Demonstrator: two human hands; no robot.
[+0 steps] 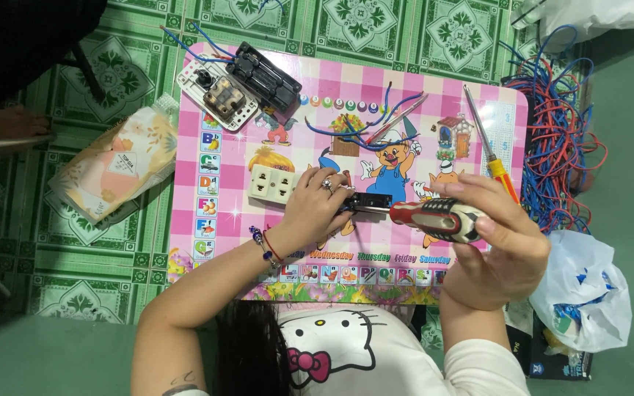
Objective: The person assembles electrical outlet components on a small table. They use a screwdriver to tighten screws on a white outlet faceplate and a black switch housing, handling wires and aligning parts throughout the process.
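On the pink checked table (214, 147), just right of the cream socket block (271, 183), the left hand (317, 205) lies curled over a small black part (367, 203), fingers bent down and pinching its left end so that only the right end shows. The right hand (494, 246) is closed around the red and black handle of a screwdriver (438, 218), thumb pressed along the top, with the short shaft running left into the black part. Right of the socket block and further up the table, a second screwdriver (492, 147) with a yellow and red handle lies untouched, near the table's right edge. Above the socket block, loose blue and red wires (365, 125) curl across the printed cartoon figures. Up and left of the socket block, at the table's far corner, sit an opened white switch plate (218, 94) and a black casing (264, 73), touching one another. Well to the right of the socket block, off the table, lies a heap of tangled wire (559, 139) and a white plastic bag (585, 293); to its left, on the green tiles, lies a patterned packet (115, 165).
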